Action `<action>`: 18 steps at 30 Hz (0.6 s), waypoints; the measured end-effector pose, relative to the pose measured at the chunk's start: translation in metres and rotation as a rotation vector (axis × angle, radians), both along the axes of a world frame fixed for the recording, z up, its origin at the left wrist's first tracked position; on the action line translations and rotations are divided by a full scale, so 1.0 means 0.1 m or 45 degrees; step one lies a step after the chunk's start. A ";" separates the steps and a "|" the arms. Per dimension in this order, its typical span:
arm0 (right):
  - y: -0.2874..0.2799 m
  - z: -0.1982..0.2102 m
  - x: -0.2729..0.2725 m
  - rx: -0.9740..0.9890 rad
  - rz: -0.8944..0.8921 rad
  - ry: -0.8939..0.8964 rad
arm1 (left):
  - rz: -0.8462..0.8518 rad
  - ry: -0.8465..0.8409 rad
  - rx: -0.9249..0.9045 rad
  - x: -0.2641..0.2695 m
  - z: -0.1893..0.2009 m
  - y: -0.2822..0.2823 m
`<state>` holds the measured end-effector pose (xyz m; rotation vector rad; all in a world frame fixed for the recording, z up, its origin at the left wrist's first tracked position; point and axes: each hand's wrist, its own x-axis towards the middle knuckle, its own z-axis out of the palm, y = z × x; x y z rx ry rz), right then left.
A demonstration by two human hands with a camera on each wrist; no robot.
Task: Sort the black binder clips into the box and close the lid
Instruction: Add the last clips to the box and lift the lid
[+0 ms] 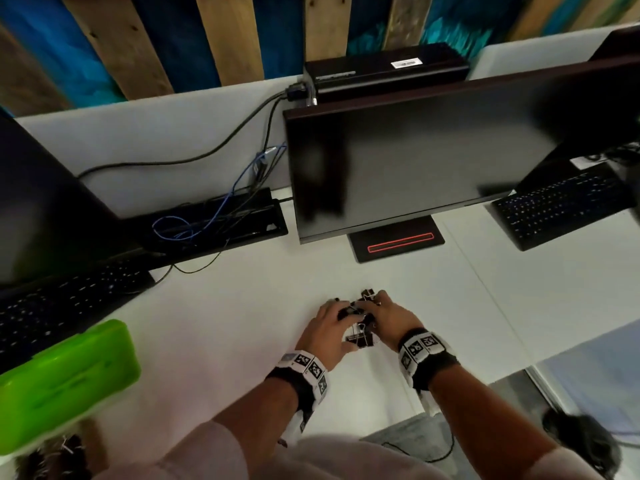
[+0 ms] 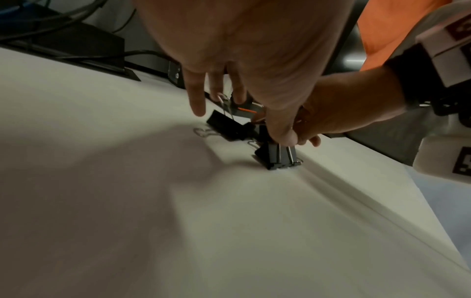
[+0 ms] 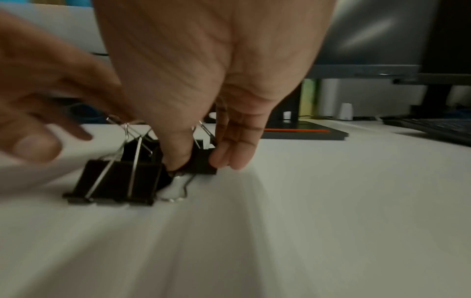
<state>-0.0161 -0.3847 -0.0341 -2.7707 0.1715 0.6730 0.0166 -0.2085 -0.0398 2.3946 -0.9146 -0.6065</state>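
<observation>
A small pile of black binder clips [image 1: 360, 327] with silver wire handles lies on the white desk [image 1: 242, 323], between my two hands. My left hand [image 1: 341, 323] curls over the pile from the left; its thumb [image 2: 282, 137] presses on the nearest clip [image 2: 277, 157]. From the right, my right hand [image 1: 372, 311] pinches one clip [image 3: 201, 161] between thumb and fingers. Another clip [image 3: 114, 181] stands in front of it. The green plastic box [image 1: 69, 372] sits at the far left with its lid up. Dark, blurred clips [image 1: 59, 452] show below it.
A dark monitor [image 1: 415, 161] on a black stand base [image 1: 398, 244] is just behind the hands. Keyboards lie at the left [image 1: 52, 306] and the right [image 1: 561, 206]. A cable tray [image 1: 214, 220] sits at the back left. The desk edge [image 1: 512, 372] runs close on the right.
</observation>
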 end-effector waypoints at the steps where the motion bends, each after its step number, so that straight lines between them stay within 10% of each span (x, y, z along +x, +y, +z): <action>1: 0.06 -0.01 -0.01 -0.032 0.065 -0.017 | -0.012 -0.019 -0.041 -0.01 -0.02 0.02; 9: 0.36 -0.03 0.05 -0.106 0.421 -0.232 | 0.066 -0.263 -0.043 0.02 -0.08 0.40; 18: 0.55 -0.01 0.11 0.073 0.437 -0.320 | 0.461 0.193 -0.083 0.10 -0.06 0.84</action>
